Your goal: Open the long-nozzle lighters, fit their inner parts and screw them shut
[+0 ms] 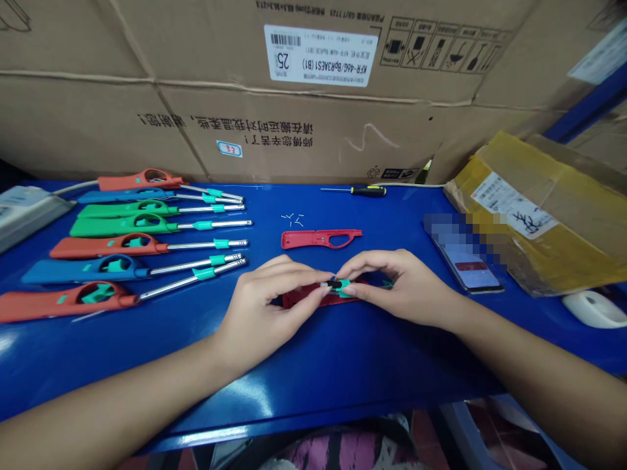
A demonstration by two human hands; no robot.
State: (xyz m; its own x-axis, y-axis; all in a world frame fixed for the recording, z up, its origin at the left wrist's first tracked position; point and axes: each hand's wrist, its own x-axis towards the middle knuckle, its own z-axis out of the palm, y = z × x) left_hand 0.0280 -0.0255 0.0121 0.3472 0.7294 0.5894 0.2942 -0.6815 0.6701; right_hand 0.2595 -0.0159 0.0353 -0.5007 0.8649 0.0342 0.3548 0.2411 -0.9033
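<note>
The part [347,288], a small black and green piece, is between the two hands at the middle of the surface [274,372]. It lies directly over the near shell [295,297]; whether the two touch cannot be determined, as the fingers cover much of the contact area.

Grip state: the left hand [277,294] pinches the part at its black end, thumb against fingertip. The right hand [409,287] pinches the green end in the same manner.

Handling: the part is expected to be light and rigid, with smooth faces that may slip under a loose pinch. Hold it by the sides of the green body. Apply low force at the narrow black end, which is judged the easier to bend or dislodge.

The near shell and the far shell [297,240] appear to be thin moulded plastic: stiff, light, liable to crack at the slender loop if forced. Take hold at the broad left end. The far shell lies flat, just beyond the hands.

The pins [300,220], thin and white, lie scattered beyond the far shell. They are likely to roll or scatter; lift singly with the fingertips. The screwdriver [368,190] lies farther back; hold it by the thick handle.
</note>
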